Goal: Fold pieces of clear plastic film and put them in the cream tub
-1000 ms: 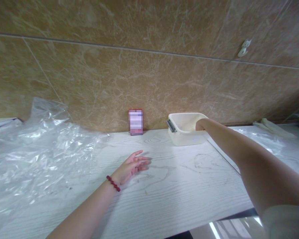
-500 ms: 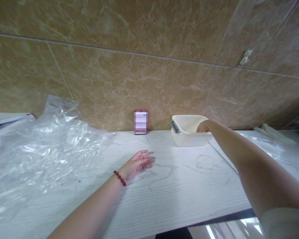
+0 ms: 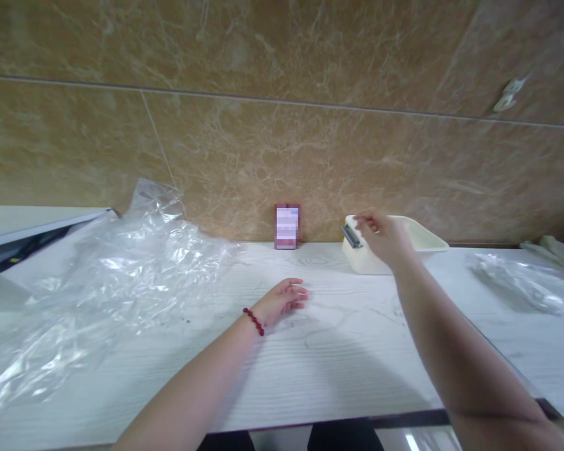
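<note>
My left hand [image 3: 282, 299] rests palm down on the white wood-grain table [image 3: 338, 363], fingers loosely spread and holding nothing; a red bead bracelet [image 3: 254, 321] circles its wrist. My right hand [image 3: 380, 238] hovers over the near left corner of a cream plastic box [image 3: 427, 238] by the wall, just above the box's grey clip [image 3: 351, 235]. Its fingertips are drawn together as in a pinch, and I cannot make out what, if anything, is between them. The inside of the box is mostly hidden.
A small pink card [image 3: 287, 225] leans against the brown marble wall. Crumpled clear plastic sheeting [image 3: 122, 282] covers the table's left side; another clear piece [image 3: 521, 282] lies at the right. A white hook [image 3: 507, 97] is fixed on the wall. The table's front edge runs along the bottom.
My right hand has come up out of the cream box and moved left over its corner. The view has swung to the left. My left hand has stayed on the table.
</note>
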Demonstrator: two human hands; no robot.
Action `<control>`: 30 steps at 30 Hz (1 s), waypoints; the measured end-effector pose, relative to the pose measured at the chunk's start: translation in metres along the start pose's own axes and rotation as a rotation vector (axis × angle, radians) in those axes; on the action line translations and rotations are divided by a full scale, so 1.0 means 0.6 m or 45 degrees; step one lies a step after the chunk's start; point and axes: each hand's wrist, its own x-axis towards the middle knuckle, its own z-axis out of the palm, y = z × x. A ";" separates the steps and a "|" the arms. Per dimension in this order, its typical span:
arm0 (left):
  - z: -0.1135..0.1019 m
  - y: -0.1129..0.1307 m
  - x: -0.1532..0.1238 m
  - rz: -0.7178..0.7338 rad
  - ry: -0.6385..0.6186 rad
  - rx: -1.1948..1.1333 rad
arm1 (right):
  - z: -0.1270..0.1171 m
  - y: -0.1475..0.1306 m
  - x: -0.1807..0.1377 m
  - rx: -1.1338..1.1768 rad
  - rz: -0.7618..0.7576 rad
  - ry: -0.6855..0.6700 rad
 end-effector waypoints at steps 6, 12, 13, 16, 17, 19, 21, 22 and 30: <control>0.001 -0.006 0.004 0.081 0.006 0.090 | 0.171 -0.065 -0.147 0.354 0.016 -0.397; -0.008 -0.016 0.015 0.240 0.038 0.405 | 0.230 -0.023 -0.164 0.428 -0.083 -0.241; -0.013 -0.010 0.014 0.295 0.090 0.605 | 0.234 -0.014 -0.161 0.446 -0.055 -0.239; -0.035 0.028 -0.001 0.548 0.438 1.401 | 0.244 0.001 -0.152 0.492 0.067 -0.256; -0.045 0.045 -0.009 0.633 0.585 1.648 | 0.246 0.002 -0.151 0.504 0.089 -0.274; -0.069 0.080 -0.026 0.700 1.008 1.958 | 0.250 0.000 -0.152 0.527 0.108 -0.316; -0.093 0.105 -0.042 0.629 1.335 2.107 | 0.251 -0.005 -0.155 0.550 0.106 -0.360; -0.104 0.113 -0.047 0.562 1.492 2.138 | 0.251 -0.007 -0.157 0.561 0.104 -0.379; -0.170 0.101 -0.044 0.078 1.856 2.106 | 0.248 -0.013 -0.157 0.615 0.186 -0.436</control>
